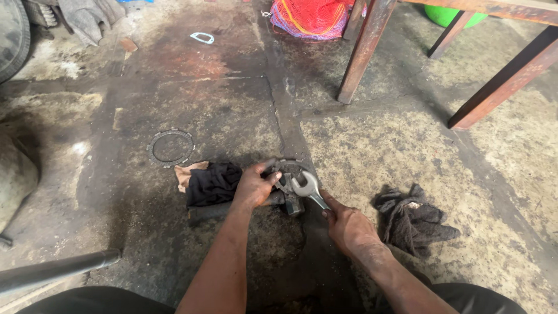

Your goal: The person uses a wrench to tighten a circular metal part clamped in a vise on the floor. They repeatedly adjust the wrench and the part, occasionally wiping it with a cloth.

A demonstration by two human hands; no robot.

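A round grey metal part (289,170) lies on the oily concrete floor in the middle of the view. My left hand (254,186) grips its left side and holds it down. My right hand (347,225) is closed on the handle of an open-ended spanner (308,189), whose jaw sits on the middle of the part. A hammer head (293,204) pokes out just below the part, its dark handle (212,211) running left under my left hand. A black cloth (212,183) lies directly left of the part.
A toothed metal ring (170,147) lies on the floor to the upper left. A dark grey rag (411,220) sits right of my right hand. Rusty bench legs (363,49) stand behind, beside a red mesh bag (311,17). A metal pipe (55,270) crosses the lower left.
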